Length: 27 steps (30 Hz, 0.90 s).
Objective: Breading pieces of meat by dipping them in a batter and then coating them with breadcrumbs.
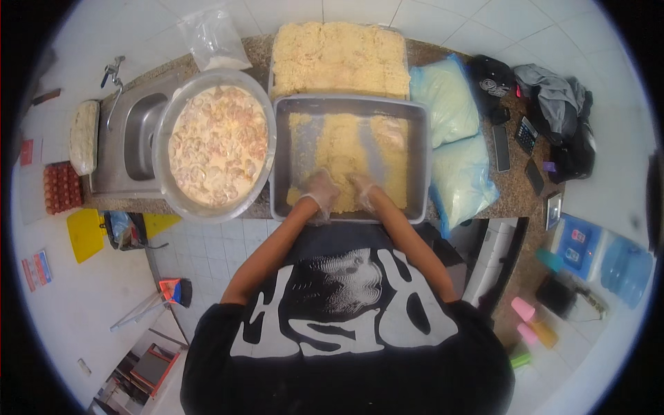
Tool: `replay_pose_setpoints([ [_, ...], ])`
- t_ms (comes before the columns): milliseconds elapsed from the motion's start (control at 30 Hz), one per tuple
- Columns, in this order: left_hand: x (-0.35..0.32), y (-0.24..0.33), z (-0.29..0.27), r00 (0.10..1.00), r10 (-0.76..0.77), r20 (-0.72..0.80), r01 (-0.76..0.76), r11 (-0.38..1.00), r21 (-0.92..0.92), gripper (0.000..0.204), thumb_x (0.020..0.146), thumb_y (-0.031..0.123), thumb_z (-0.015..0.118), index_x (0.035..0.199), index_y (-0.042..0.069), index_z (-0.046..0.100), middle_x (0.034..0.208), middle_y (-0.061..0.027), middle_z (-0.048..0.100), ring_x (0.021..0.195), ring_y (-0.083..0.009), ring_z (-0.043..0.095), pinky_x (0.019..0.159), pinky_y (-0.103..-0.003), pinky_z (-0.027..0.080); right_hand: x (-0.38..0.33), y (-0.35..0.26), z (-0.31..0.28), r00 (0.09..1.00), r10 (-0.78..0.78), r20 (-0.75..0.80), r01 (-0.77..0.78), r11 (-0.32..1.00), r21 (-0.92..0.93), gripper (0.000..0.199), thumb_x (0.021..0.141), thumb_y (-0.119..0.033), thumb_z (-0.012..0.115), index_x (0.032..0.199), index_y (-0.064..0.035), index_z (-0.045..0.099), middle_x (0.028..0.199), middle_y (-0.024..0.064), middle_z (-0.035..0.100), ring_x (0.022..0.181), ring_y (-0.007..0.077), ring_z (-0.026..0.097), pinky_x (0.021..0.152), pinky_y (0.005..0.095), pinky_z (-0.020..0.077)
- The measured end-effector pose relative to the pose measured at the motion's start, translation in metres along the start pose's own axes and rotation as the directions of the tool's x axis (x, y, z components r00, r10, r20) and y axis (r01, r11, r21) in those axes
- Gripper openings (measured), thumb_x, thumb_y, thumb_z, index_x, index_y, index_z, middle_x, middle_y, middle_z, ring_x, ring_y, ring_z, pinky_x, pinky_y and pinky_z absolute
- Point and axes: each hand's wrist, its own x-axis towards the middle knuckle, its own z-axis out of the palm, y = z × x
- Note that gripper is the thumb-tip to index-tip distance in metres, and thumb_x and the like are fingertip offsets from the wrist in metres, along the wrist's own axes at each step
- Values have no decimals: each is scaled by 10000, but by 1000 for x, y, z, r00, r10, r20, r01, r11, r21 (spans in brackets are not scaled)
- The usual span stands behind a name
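Both my hands, in clear plastic gloves, are down in a deep grey tub [419, 159] at the near side. Pale yellow crumbs [340, 142] cover much of its bottom, with bare grey patches between. My left hand [321, 192] curls inward among the crumbs, left of the middle. Opposite it, my right hand [363, 191] has its fingers bent into the same heap. The fingertips are partly buried. A pale, crumb-dusted piece [393, 133] lies toward the tub's far right corner. Left of the tub stands a large round metal bowl [166, 155] of raw meat pieces [218, 142] in creamy liquid.
Behind the tub, a tray [339, 59] is piled with crumb-coated pieces. Two bulging plastic bags [446, 100] of pale crumbs lie to the right, beyond them phones, a calculator [527, 135] and clothing [553, 97]. A sink [142, 135] and egg trays [62, 187] are at the left.
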Motion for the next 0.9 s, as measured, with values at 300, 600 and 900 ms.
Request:
replay_pose_setpoints([
  [300, 98, 19, -41, 625, 569, -534, -476, 820, 318, 383, 754, 101, 606, 1136, 131, 619, 1070, -87, 647, 1063, -250, 568, 918, -440, 415, -56, -85, -57, 797, -570, -201, 270, 634, -725, 558, 895, -452, 495, 1066, 71, 586, 1027, 299, 601, 958, 478, 545, 817, 475, 434],
  [600, 92, 21, -13, 631, 733, -253, -443, 608, 659, 281, 899, 213, 440, 1135, 169, 588, 1180, -60, 572, 1107, -274, 517, 923, -486, 346, -124, -88, -48, 852, -323, -413, 438, 871, 222, 476, 888, -430, 560, 986, 28, 643, 846, 88, 686, 662, 105, 628, 592, 294, 481],
  [900, 90, 24, -3, 672, 697, -249, -556, 697, 452, 366, 862, 292, 556, 1209, 173, 571, 1319, -109, 526, 1218, -280, 488, 1007, -549, 323, -33, -44, -83, 813, -320, -487, 338, 940, -53, 469, 925, -451, 507, 948, -2, 637, 892, 148, 690, 780, 261, 671, 709, 385, 520],
])
